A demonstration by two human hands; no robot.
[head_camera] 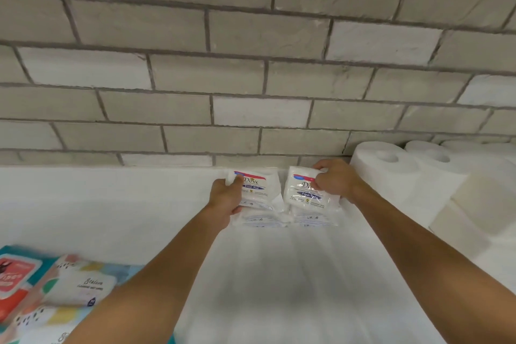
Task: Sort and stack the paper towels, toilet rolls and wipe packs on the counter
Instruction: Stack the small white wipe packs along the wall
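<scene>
Two small white tissue packs with blue and pink labels sit side by side at the back of the white counter (139,204), each on top of a low stack of like packs. My left hand (226,198) grips the left pack (258,186) by its left edge. My right hand (333,180) pinches the right pack (303,190) at its upper right corner. White paper rolls (391,173) stand upright just right of the packs, against the wall.
A grey brick wall (251,64) rises directly behind the counter. Colourful wet-wipe packs (69,285) lie at the lower left, one red-labelled (14,276). More white rolls (474,204) crowd the right side.
</scene>
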